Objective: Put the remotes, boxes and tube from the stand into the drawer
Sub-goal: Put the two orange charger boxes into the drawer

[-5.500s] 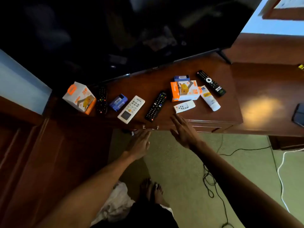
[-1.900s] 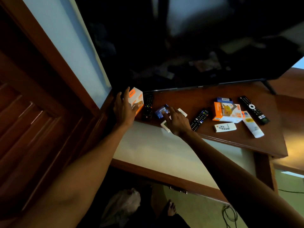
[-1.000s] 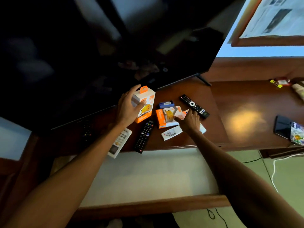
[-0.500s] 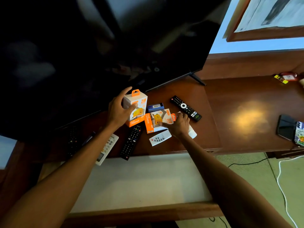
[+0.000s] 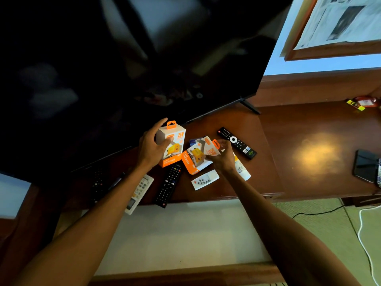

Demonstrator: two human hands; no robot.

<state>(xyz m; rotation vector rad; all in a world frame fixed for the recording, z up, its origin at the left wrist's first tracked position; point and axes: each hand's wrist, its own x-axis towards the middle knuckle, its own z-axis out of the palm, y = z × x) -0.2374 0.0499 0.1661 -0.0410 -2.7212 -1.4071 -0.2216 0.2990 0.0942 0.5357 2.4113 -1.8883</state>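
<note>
My left hand (image 5: 151,148) grips an upright white and orange charger box (image 5: 172,144) above the wooden stand (image 5: 268,162). My right hand (image 5: 223,156) holds a second orange and white charger box (image 5: 196,156), tilted up off the stand. A small blue box (image 5: 192,142) lies behind it. The white tube (image 5: 242,170) lies partly hidden under my right wrist. Also on the stand are a small white remote (image 5: 204,179), a black remote (image 5: 169,183), a white air-conditioner remote (image 5: 139,194), a black remote with a white ring (image 5: 237,142) and a dim black remote (image 5: 97,183). The drawer (image 5: 185,234) below is pulled out, its pale bottom bare.
A large dark television (image 5: 123,69) stands at the back of the stand on a thin foot (image 5: 250,106). A dark phone (image 5: 366,166) lies at the right, small red and yellow items (image 5: 359,102) at the far right back. Cables (image 5: 362,230) run over the green floor.
My left hand has carried the upright charger box to the right, beside the other one. My right hand has closed on the second charger box and tipped it up off the stand.
</note>
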